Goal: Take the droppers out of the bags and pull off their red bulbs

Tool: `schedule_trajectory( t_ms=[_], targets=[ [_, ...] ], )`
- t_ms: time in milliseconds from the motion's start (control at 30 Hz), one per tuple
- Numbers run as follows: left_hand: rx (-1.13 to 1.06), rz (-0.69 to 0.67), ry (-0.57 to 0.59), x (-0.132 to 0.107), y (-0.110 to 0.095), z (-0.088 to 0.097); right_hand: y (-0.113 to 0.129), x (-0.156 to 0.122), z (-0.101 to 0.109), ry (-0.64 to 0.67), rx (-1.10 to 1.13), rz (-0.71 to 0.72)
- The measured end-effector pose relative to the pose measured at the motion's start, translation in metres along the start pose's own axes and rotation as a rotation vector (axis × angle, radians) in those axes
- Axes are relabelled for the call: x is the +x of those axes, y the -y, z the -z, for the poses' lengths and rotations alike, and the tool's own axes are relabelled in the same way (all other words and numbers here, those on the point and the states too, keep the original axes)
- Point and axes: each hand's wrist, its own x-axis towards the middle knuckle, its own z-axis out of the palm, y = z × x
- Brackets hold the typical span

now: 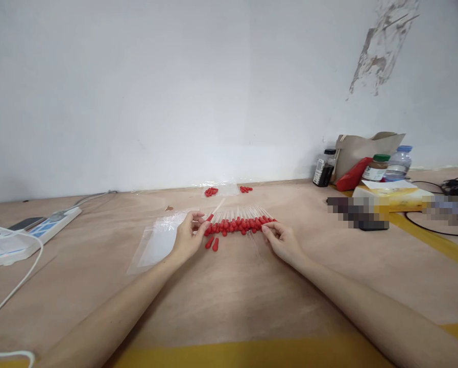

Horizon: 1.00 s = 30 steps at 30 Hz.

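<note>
A dense row of droppers (238, 224) with red rubber bulbs and thin clear tubes lies on the table, tubes pointing away from me. My left hand (190, 236) is at the row's left end, thumb and fingers closed around a dropper (209, 218) whose tube slants up to the right. At the right end, my right hand (283, 240) has its thumb and index finger pinched against the last bulbs; what lies between the fingertips is hidden. Two loose red bulbs (215, 244) rest in front of the row. A few thin tubes (255, 243) stick out toward me.
Clear plastic bags (160, 237) lie left of my left hand. More red bulbs (211, 191) sit near the wall. A power strip (41, 237) with a white cable stands at the left. At the right are a dark bottle (323, 168), a green-lidded jar (376, 168) and a yellow-white box (393, 197).
</note>
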Motion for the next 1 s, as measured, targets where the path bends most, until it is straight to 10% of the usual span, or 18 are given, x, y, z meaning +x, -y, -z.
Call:
schedule_trajectory(
  t_ms=[133, 333, 1000],
  targets=[
    [0.087, -0.204, 0.175, -0.019, -0.011, 0.002, 0.007, -0.001, 0.011, -0.247, -0.237, 0.345],
    [0.199, -0.486, 0.294, -0.039, -0.016, -0.009, 0.018, -0.009, 0.009, 0.001, -0.522, 0.760],
    [0.435, -0.786, 0.310, -0.044, -0.027, -0.009, 0.024, -0.020, -0.005, 0.080, -0.518, 0.950]
  ],
)
